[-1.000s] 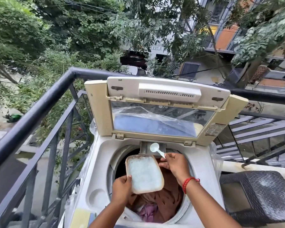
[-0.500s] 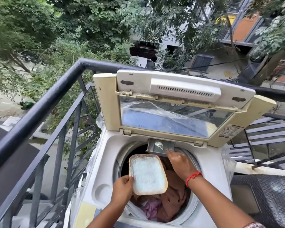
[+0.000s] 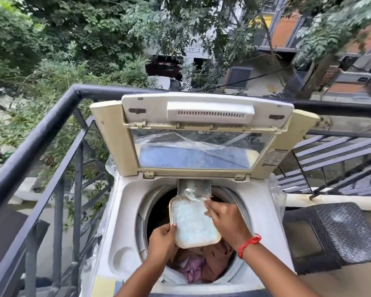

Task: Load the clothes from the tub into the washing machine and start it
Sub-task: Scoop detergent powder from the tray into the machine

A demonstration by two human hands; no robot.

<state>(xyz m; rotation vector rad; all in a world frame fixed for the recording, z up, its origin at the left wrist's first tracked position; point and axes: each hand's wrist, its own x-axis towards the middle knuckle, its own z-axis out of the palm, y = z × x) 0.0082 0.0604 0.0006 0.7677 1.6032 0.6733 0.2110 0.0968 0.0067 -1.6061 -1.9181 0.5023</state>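
Two bare hands are seen over the open drum of a top-loading washing machine (image 3: 124, 213). The left hand (image 3: 162, 240) is closed on the near left edge of a cream-rimmed container of pale detergent powder (image 3: 193, 224), its thumb laid on the rim and the other fingers hidden beneath. The container is held tilted above the drum. The right hand (image 3: 225, 221), marked by a red thread wristband (image 3: 248, 244), is placed at the container's far right edge; its fingers (image 3: 210, 205) are blurred, and whether they are pinched on something cannot be told. A pale scoop-like shape (image 3: 190, 192), also smeared, is seen just past the container's far rim.

Below the container, brown and pink clothes (image 3: 201, 264) are piled inside the drum. At the drum's far edge a small grey detergent drawer (image 3: 194, 186) is pulled out, just beyond the blurred shape. Behind it the lid (image 3: 201, 136) is raised upright, its window covered with clear plastic film.

Beside the machine on the right a dark woven stool (image 3: 334, 234) is seen. A black balcony railing (image 3: 41, 136) is run along the left and behind the lid. Beyond it, trees (image 3: 73, 39) and buildings (image 3: 287, 33) are visible.
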